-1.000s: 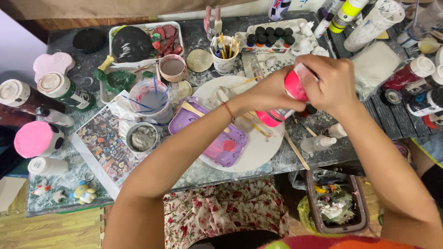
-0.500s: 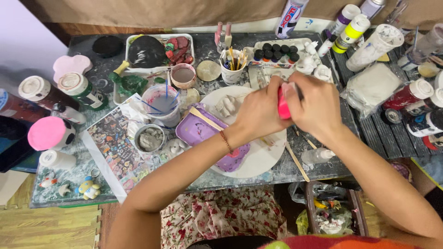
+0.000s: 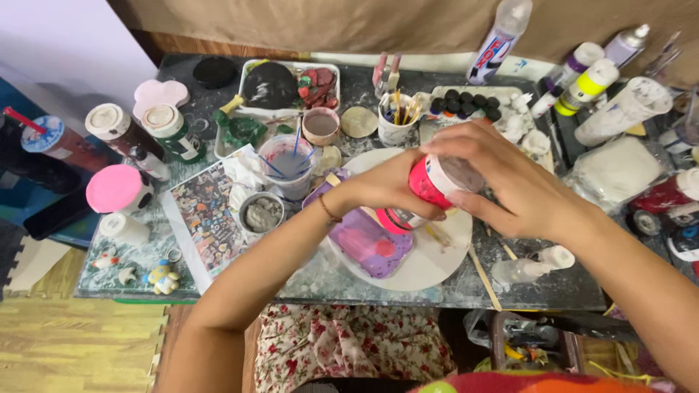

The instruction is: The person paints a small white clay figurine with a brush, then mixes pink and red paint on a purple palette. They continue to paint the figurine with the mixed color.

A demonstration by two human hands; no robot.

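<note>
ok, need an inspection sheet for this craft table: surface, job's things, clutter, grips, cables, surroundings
Surface: dark table, smeared with pale paint or dust.
Job's things: pink paint bottle held tilted over the purple tray, which lies on a white round plate.
Clutter: cup of brushes, cup of cloudy water, small tin of grey paste, pink-lidded jar, spray bottles, small figurines.
Grips: left hand wraps the bottle body; right hand grips its cap end.
Cables: nothing seen.
Surroundings: brown backdrop, wood-pattern floor mats, floral cloth on the lap.
</note>
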